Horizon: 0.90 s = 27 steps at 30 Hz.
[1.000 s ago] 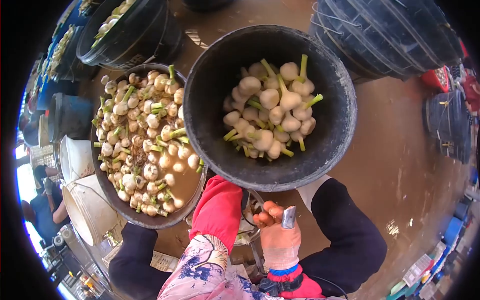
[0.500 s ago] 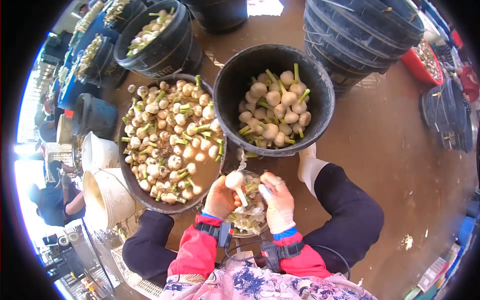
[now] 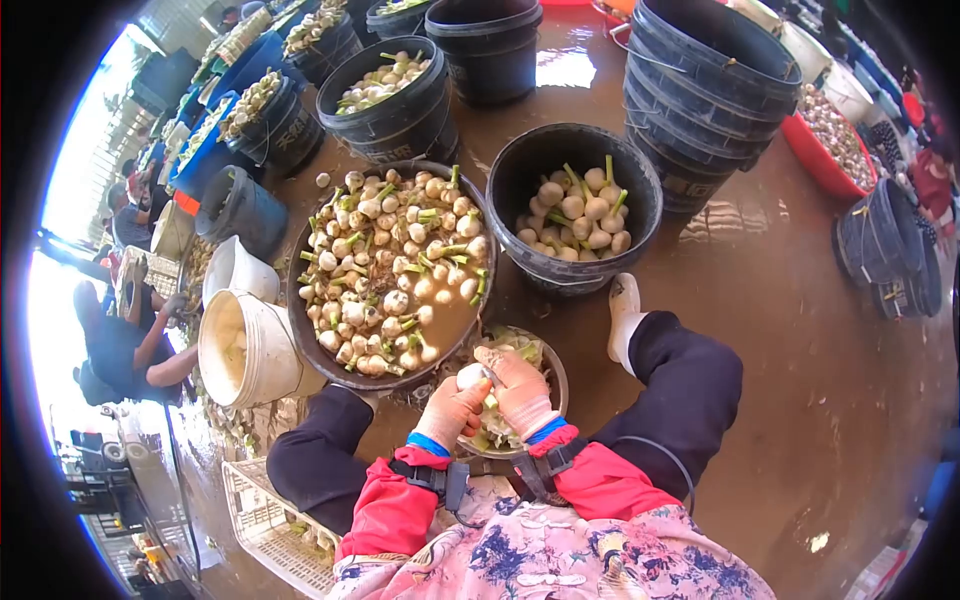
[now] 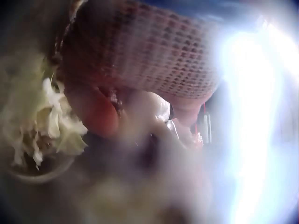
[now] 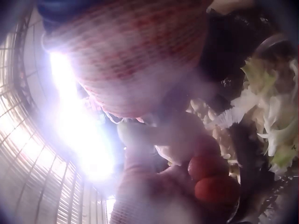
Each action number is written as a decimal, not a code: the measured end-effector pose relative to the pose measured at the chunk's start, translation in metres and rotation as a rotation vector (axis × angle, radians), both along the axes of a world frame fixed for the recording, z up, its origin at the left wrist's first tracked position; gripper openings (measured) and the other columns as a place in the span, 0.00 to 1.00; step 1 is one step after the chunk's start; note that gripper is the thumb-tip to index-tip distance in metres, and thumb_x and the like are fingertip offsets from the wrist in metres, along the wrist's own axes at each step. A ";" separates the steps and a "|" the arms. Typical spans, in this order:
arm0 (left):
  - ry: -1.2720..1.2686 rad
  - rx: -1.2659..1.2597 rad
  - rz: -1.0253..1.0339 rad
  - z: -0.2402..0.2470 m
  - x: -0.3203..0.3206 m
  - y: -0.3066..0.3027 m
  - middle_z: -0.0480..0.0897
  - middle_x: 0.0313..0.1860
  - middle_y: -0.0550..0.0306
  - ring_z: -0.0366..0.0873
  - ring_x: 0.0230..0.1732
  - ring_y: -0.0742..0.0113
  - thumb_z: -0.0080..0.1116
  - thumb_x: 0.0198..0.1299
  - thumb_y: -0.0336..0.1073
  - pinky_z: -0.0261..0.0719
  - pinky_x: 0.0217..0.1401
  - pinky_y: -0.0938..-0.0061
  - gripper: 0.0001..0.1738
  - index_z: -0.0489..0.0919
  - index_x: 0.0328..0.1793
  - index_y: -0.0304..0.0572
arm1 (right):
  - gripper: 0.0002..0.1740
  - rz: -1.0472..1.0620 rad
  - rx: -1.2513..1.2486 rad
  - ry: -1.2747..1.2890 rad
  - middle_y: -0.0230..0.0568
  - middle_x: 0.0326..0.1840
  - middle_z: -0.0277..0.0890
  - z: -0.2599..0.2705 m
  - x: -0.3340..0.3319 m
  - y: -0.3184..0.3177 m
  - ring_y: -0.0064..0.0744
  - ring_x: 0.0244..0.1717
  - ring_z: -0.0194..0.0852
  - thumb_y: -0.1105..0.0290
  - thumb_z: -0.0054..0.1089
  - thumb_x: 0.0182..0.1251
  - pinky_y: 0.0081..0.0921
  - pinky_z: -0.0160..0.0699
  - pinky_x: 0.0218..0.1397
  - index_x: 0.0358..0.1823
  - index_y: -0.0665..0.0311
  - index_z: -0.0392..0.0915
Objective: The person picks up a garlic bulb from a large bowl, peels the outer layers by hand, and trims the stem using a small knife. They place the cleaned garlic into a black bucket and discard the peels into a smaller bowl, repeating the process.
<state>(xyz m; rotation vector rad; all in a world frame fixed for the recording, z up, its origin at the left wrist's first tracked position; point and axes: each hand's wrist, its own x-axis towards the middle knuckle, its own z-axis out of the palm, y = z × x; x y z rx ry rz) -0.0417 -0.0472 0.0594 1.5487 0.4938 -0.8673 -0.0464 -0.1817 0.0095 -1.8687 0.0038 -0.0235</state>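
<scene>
In the head view, my left hand [image 3: 450, 408], in a pale orange glove, grips a white garlic bulb [image 3: 470, 376]. My right hand [image 3: 518, 390], gloved alike, meets it at the bulb and holds a small metal blade [image 3: 489, 376], mostly hidden by the fingers. A bowl [image 3: 563, 385] of leafy garlic trimmings [image 3: 525, 347] sits right below both hands. In the left wrist view, part of the bulb [image 4: 161, 106] shows white between fingers. The right wrist view is blurred, with orange fingertips [image 5: 217, 186] near the bulb.
To the left stands a wide dark tub [image 3: 300, 300] of untrimmed garlic in muddy water. Ahead, a black bucket [image 3: 645, 185] holds cleaner bulbs. Stacked black buckets [image 3: 700, 110] rise behind it. White buckets [image 3: 250, 350] and a plastic crate [image 3: 265, 525] lie left; the brown floor [image 3: 800, 400] is wet.
The left hand, first hidden by the black bucket, came back holding a garlic bulb. Both hands then closed together over the bowl. The head view has lifted, showing more of the room.
</scene>
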 end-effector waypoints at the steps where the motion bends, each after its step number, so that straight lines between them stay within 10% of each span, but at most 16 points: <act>1: 0.043 -0.061 0.007 0.001 -0.002 0.005 0.70 0.21 0.65 0.66 0.14 0.78 0.55 0.61 0.51 0.64 0.14 0.82 0.18 0.72 0.44 0.44 | 0.19 0.040 0.024 0.025 0.45 0.45 0.77 0.003 0.000 0.001 0.41 0.47 0.75 0.82 0.53 0.57 0.26 0.72 0.52 0.50 0.58 0.78; 7: 0.085 -0.091 -0.162 0.008 -0.012 0.028 0.72 0.22 0.64 0.69 0.16 0.77 0.56 0.58 0.44 0.66 0.15 0.82 0.15 0.74 0.43 0.43 | 0.18 -0.001 0.506 0.272 0.38 0.41 0.77 0.002 -0.003 0.006 0.28 0.42 0.72 0.83 0.51 0.57 0.23 0.71 0.49 0.49 0.63 0.76; 13: 0.013 -0.506 -0.103 0.024 -0.027 0.034 0.78 0.47 0.51 0.80 0.44 0.62 0.61 0.56 0.46 0.84 0.43 0.71 0.30 0.67 0.60 0.37 | 0.18 -0.063 0.044 0.392 0.41 0.41 0.79 -0.017 0.008 -0.024 0.30 0.41 0.75 0.83 0.55 0.53 0.24 0.73 0.47 0.47 0.63 0.77; 15: 0.060 -0.548 0.017 0.017 -0.030 0.040 0.78 0.47 0.49 0.80 0.44 0.61 0.60 0.56 0.45 0.84 0.42 0.70 0.29 0.68 0.60 0.36 | 0.19 0.009 -0.127 0.428 0.42 0.40 0.79 -0.018 0.005 -0.026 0.32 0.39 0.75 0.83 0.55 0.54 0.25 0.72 0.46 0.49 0.61 0.77; 20: 0.293 -0.577 0.302 -0.022 -0.034 0.055 0.81 0.38 0.47 0.83 0.35 0.57 0.56 0.59 0.48 0.85 0.36 0.67 0.26 0.73 0.53 0.33 | 0.26 0.186 0.530 0.112 0.41 0.42 0.79 0.005 -0.015 -0.001 0.31 0.44 0.76 0.87 0.54 0.53 0.23 0.72 0.48 0.54 0.57 0.76; 24: 0.375 -0.394 0.199 -0.025 -0.030 0.045 0.82 0.33 0.50 0.82 0.31 0.60 0.55 0.59 0.50 0.84 0.32 0.70 0.24 0.76 0.48 0.35 | 0.18 0.263 -0.031 -0.066 0.41 0.43 0.80 0.003 -0.018 0.010 0.32 0.48 0.76 0.77 0.53 0.59 0.25 0.72 0.47 0.52 0.61 0.76; 27: 0.263 -0.388 0.066 -0.006 -0.031 0.033 0.79 0.36 0.56 0.79 0.33 0.66 0.57 0.57 0.49 0.82 0.35 0.73 0.24 0.73 0.52 0.38 | 0.15 0.199 0.190 0.156 0.40 0.42 0.79 0.004 -0.011 0.010 0.30 0.46 0.76 0.76 0.54 0.59 0.24 0.72 0.49 0.49 0.61 0.78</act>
